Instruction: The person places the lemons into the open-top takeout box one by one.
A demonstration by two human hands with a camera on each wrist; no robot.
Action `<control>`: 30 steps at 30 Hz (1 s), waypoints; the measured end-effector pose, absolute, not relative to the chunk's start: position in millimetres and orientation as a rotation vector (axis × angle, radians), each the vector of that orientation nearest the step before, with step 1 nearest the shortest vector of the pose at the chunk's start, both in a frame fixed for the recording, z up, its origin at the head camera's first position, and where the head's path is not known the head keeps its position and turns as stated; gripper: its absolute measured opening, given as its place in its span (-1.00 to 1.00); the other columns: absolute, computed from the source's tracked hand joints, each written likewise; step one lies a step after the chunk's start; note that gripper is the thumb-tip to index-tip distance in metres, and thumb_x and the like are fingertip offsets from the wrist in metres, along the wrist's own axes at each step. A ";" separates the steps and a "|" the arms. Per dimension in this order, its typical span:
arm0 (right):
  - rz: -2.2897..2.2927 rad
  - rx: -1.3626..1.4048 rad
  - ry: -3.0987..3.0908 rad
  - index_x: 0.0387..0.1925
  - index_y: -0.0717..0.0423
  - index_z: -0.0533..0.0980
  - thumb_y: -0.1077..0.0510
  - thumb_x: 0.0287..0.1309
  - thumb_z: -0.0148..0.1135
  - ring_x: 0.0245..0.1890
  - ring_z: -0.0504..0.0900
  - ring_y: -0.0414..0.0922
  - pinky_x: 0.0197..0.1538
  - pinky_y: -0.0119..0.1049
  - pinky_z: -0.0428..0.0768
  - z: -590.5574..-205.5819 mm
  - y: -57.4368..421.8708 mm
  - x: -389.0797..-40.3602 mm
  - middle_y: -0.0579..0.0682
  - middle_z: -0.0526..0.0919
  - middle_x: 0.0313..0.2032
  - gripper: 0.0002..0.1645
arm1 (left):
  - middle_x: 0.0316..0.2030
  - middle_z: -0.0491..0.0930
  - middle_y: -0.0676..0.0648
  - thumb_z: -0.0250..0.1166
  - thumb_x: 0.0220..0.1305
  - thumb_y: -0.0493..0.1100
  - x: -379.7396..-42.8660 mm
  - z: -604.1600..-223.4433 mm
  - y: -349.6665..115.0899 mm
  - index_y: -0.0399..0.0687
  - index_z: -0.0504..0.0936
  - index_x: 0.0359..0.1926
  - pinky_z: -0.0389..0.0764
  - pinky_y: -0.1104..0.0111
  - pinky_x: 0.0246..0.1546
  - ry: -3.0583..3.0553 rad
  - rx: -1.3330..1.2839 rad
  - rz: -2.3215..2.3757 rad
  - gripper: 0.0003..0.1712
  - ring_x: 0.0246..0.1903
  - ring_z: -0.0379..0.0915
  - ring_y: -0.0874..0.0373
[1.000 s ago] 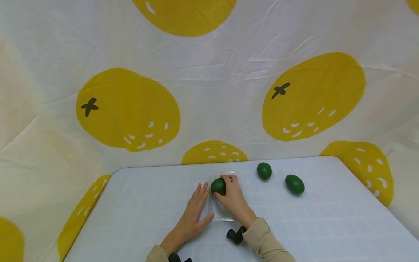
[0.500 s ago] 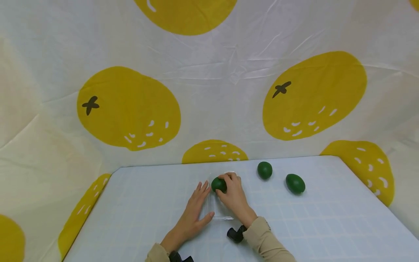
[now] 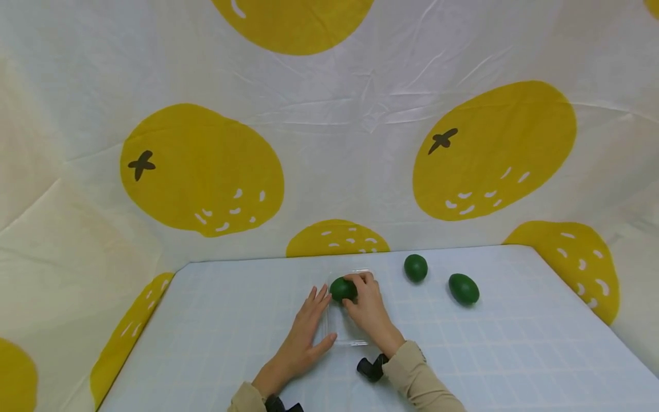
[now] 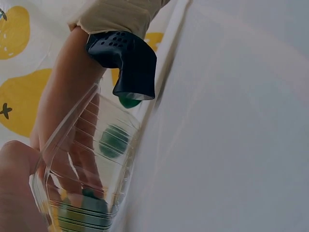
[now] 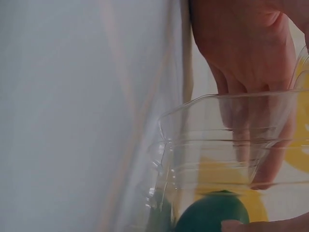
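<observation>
The right hand point(image 3: 368, 306) holds a dark green fruit point(image 3: 338, 290) shaped like an egg, with its thumb on the near side and its fingers on the far side, so that grip is full. The fruit looks to be inside the clear plastic box point(image 3: 352, 343), at the far end, close to the left wall. I can't tell if it touches the bottom. The left hand point(image 3: 302, 342) has a wide grip with nothing in it: its fingers are straight, right at the left side of the box. The job right now seems to be putting the fruit neatly in its spot. To do it well, the right hand should let the fruit sit on the bottom first, and only then let go, slowly, because a smooth, egg-shaped thing will likely roll. The box looks thin and light, so a bump could make it slide or bend; the left hand should steady it softly and not squeeze. Lifting the fingers straight up should help them miss the wall. The round green fruit point(image 3: 415, 268) and the long green fruit point(image 3: 464, 289) lie on the tabletop point(image 3: 515, 349) to the right of the box, out of the way.
</observation>
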State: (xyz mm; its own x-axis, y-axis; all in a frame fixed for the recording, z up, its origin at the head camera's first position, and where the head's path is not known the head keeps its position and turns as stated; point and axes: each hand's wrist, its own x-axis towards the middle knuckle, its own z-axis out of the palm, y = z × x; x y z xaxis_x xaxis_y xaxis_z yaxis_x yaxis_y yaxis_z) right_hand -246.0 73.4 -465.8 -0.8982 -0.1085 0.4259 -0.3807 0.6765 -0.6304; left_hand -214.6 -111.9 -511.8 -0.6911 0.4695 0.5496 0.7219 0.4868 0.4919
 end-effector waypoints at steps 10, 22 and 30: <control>1.035 0.412 -2.531 -0.27 0.09 0.58 0.32 -0.13 0.44 -0.18 0.40 0.11 -0.15 -0.06 0.51 -465.0 73.7 -245.6 0.15 0.39 -0.11 -0.69 | 0.44 -0.04 -0.14 0.12 0.26 0.10 -214.5 -512.6 -111.9 -0.18 0.10 0.41 0.02 -0.26 0.20 -2.407 -0.994 -1.030 -0.18 0.40 -0.22 -0.26; 1.002 0.380 -2.546 -0.18 0.09 0.58 0.32 -0.13 0.44 -0.13 0.39 0.10 -0.07 -0.04 0.52 -462.6 73.5 -242.8 0.15 0.39 -0.10 -0.62 | 0.43 -0.02 -0.21 0.13 0.26 0.07 -213.7 -511.5 -110.6 -0.18 0.09 0.41 0.00 -0.23 0.22 -2.410 -0.997 -1.045 -0.19 0.40 -0.24 -0.24; 1.014 0.368 -2.564 -0.04 0.14 0.57 0.32 -0.08 0.41 -0.07 0.40 0.13 -0.03 0.02 0.51 -454.6 75.1 -239.4 0.19 0.43 -0.04 -0.53 | 0.44 -0.05 -0.18 0.11 0.26 0.07 -214.0 -513.2 -110.6 -0.19 0.07 0.42 -0.02 -0.21 0.24 -2.401 -0.998 -1.030 -0.18 0.41 -0.24 -0.23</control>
